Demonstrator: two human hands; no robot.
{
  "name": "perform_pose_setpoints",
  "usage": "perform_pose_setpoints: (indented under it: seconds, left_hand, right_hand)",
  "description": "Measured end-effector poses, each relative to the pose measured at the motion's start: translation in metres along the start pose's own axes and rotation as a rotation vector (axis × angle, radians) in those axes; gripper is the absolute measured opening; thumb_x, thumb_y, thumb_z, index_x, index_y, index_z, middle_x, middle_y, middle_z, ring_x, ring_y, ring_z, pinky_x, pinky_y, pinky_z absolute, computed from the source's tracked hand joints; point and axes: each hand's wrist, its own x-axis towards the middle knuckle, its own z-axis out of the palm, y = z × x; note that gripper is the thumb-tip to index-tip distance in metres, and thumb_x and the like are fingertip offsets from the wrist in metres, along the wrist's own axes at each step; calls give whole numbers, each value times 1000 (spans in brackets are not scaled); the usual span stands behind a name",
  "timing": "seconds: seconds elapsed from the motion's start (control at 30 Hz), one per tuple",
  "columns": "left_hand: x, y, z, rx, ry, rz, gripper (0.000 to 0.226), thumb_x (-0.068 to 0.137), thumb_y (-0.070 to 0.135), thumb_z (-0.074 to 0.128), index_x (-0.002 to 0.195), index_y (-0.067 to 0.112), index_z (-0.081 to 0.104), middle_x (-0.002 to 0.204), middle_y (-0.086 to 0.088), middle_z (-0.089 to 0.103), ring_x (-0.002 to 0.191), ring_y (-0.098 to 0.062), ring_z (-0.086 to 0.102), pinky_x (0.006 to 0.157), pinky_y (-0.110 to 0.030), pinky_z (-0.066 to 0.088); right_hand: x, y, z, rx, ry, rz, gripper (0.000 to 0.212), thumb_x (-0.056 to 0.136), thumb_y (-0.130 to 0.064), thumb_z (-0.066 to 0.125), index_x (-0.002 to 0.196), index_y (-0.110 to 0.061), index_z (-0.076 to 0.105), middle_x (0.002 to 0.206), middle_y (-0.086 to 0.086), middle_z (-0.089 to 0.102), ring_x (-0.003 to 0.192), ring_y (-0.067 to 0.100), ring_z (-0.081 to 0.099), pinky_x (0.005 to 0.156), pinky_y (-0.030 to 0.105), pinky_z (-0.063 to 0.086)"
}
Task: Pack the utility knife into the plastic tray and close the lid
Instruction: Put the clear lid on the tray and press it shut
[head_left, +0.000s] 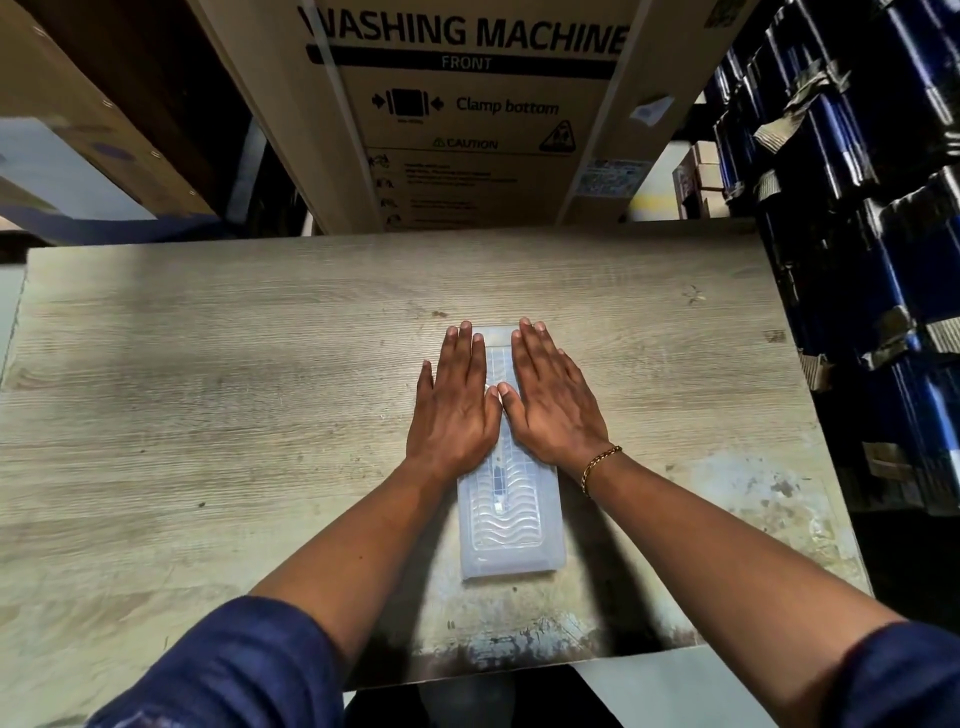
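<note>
Left hand (457, 410) and right hand (553, 402), both flat and palm down with fingers extended, resting side by side on the lid (511, 512) of a translucent plastic tray (511, 564). The thumbs meet over the tray's midline; neither hand grips anything, each simply lying spread on the lid's far half. The outer fingers of the left hand overhang the tray's left edge; those of the right hand overhang its right edge. A thin chain bracelet (597, 465) circles the right wrist. Dark blue sleeves (234, 670) are pushed up both forearms.

The tray lies lengthwise, pointing away from the person, with its near end uncovered by the hands. The lid is down over it and carries a pattern of wavy ridges. The utility knife (498, 480) shows dimly through the lid as a slim dark and pale body along the tray's length, left of centre, emerging just nearer than the heels of the hands.

The tray rests on a pale wood-grain surface (208, 415), worn and blotched nearer than the tray and to its right.

Beyond the tray, past the surface's far edge, stands a large cardboard carton (467, 130) printed "WASHING MACHINE", "FRONT", "Clamp bottom" and "CAUTION"; the small text beneath is unreadable. To the right of the tray stand stacks of dark blue packs (872, 208) with torn cardboard strips.
</note>
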Motion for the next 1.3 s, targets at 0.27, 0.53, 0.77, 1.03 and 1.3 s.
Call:
perform_pose_setpoints:
  seconds: [0.27, 0.53, 0.77, 1.03, 1.3]
  left_hand:
    - [-1, -3, -4, 16, 18, 17, 69, 102, 40, 25, 161, 15, 0, 170, -2, -9, 156, -15, -9, 125, -46, 12]
    - [-7, -7, -19, 5, 31, 33, 70, 103, 46, 24, 161, 16, -2, 170, 0, -9, 155, -13, -12, 126, -41, 5]
    - [-28, -15, -32, 58, 15, 23, 71, 103, 51, 20, 160, 19, -8, 168, 2, -17, 153, -12, -19, 126, -40, -1]
    - [-52, -20, -47, 98, 29, 6, 74, 102, 57, 19, 160, 19, -8, 168, 2, -18, 153, -13, -19, 126, -41, -4]
    - [-74, -17, -54, 96, 18, 0, 74, 102, 58, 16, 161, 20, -6, 168, 2, -18, 153, -13, -20, 126, -44, -2]
  right_hand:
    - [0, 0, -4, -13, -23, -15, 71, 103, -49, 22, 162, -14, 3, 171, 2, -1, 157, 15, -6, 127, 40, 7]
    - [-6, 5, -24, -56, -35, -30, 74, 102, -53, 21, 162, -15, -1, 171, 2, -5, 157, 15, -9, 127, 41, 3]
    - [-23, 5, -38, -76, -33, 10, 74, 103, -54, 21, 162, -16, -4, 170, 1, -10, 156, 14, -13, 127, 39, -1]
    - [-51, 1, -46, -116, -38, 17, 75, 102, -57, 18, 161, -17, -7, 170, 1, -11, 156, 15, -13, 127, 40, -2]
    - [-80, -5, -49, -113, -27, 19, 74, 103, -55, 18, 161, -17, -6, 170, 0, -12, 155, 14, -14, 127, 39, -4]
